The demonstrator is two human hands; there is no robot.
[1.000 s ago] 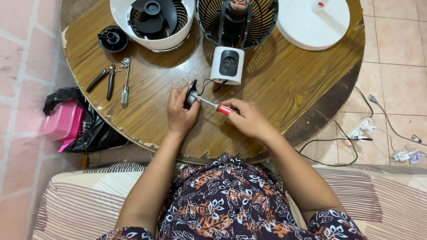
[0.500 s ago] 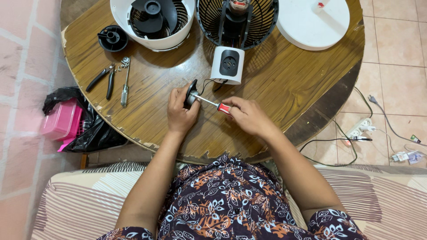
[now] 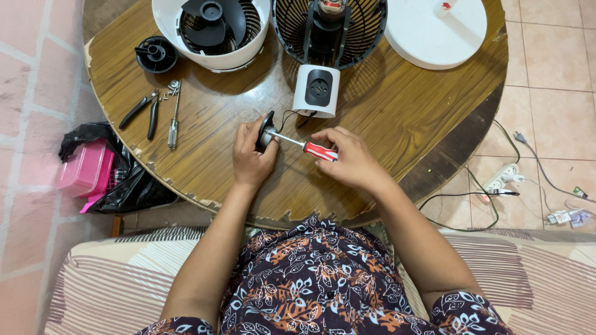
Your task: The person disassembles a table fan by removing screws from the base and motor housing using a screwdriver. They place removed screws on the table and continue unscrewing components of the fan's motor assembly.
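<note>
My left hand point(image 3: 251, 156) grips a small round black part point(image 3: 267, 131) on edge on the round wooden table point(image 3: 385, 118). My right hand point(image 3: 351, 160) holds a red-handled screwdriver point(image 3: 318, 150), its metal tip set into that part. Thin black wires point(image 3: 288, 116) run from the part to a white fan stand with a black dial point(image 3: 316, 90) just behind it.
At the back are a white fan housing with black blades point(image 3: 211, 28), a black fan grille with motor point(image 3: 329, 28), a white round base point(image 3: 434, 31) and a black cap point(image 3: 155, 54). Pliers point(image 3: 144, 108), a second screwdriver point(image 3: 174, 118) and screws lie left. A power strip point(image 3: 504, 177) and cables are on the floor.
My right hand has shifted slightly on the screwdriver handle, as if turning it. The left hand and the black part stay in place.
</note>
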